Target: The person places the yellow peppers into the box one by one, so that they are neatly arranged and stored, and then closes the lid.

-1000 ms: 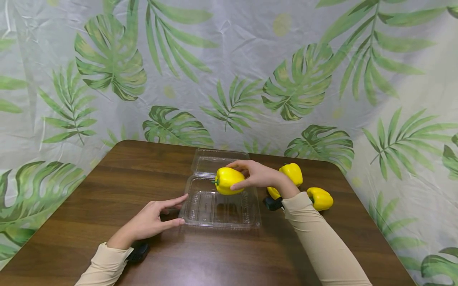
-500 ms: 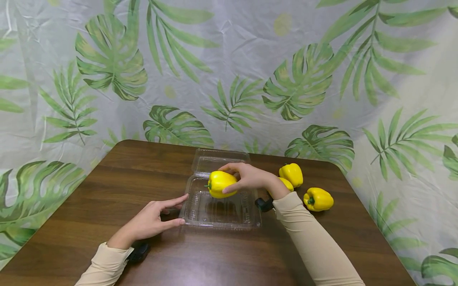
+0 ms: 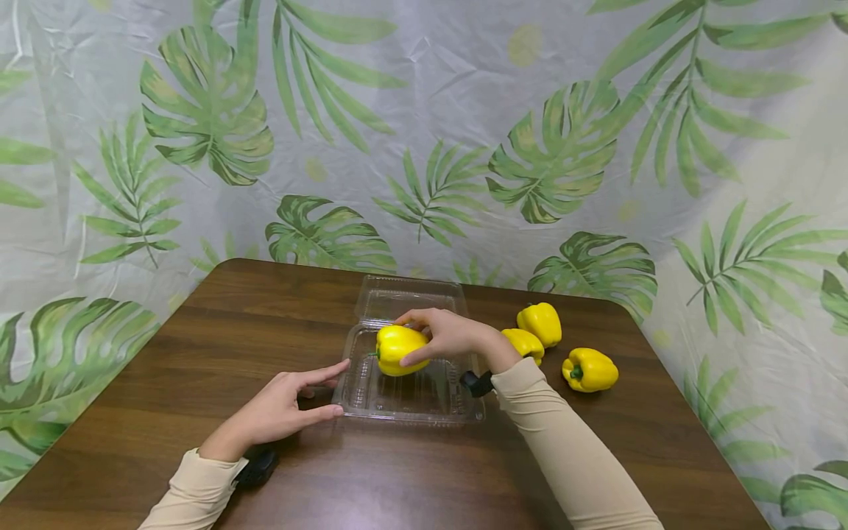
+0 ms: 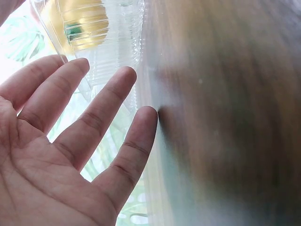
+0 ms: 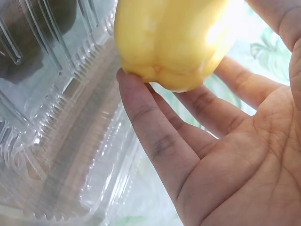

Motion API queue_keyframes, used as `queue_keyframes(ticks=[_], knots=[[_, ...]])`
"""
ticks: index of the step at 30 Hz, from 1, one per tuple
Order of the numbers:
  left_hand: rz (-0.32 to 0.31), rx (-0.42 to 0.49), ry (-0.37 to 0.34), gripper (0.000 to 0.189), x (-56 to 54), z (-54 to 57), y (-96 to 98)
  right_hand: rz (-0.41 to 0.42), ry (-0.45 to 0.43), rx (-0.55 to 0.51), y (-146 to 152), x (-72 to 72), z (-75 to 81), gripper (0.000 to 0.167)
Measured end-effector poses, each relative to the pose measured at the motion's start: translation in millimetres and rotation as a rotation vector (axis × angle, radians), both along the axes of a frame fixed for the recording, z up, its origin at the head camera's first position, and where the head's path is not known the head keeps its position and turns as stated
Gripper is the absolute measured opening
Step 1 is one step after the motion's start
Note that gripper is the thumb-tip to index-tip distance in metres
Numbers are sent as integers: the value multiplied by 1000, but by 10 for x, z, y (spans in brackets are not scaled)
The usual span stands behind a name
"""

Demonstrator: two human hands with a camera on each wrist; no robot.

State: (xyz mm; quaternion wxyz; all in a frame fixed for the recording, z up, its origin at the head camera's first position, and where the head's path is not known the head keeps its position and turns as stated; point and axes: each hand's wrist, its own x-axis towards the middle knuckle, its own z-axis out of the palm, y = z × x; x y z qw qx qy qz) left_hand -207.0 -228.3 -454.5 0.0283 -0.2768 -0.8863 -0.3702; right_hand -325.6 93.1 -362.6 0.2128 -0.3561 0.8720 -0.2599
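A yellow bell pepper (image 3: 396, 349), its green stem pointing left, is gripped between the thumb and fingers of my right hand (image 3: 452, 338). The right wrist view shows the pepper's (image 5: 169, 42) blunt end against the fingers. Hand and pepper are over the left part of a clear plastic clamshell container (image 3: 424, 406); whether the pepper touches the bottom I cannot tell. My left hand (image 3: 281, 405) rests at the container's left edge, fingers extended. In the left wrist view its fingers (image 4: 101, 115) are spread beside the clear wall.
The container's lid (image 3: 411, 294) lies folded back toward the curtain. To the right are more yellow peppers: one (image 3: 539, 324) at the back, one (image 3: 525, 344) partly behind my right wrist, and one (image 3: 589, 369) farther right. A brown wooden table (image 3: 199, 353) carries everything.
My right hand has carried the pepper left and down over the container, uncovering more of the peppers on the right. The left hand and container have stayed in place.
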Motion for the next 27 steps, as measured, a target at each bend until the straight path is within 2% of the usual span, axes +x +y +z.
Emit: queue_keyframes(ticks=[8, 27], knots=[[11, -5, -20, 70, 2, 1, 2, -6, 15, 27, -63, 15, -42, 73], [-1, 2, -8, 69, 6, 1, -7, -34, 18, 52, -141, 12, -96, 74]])
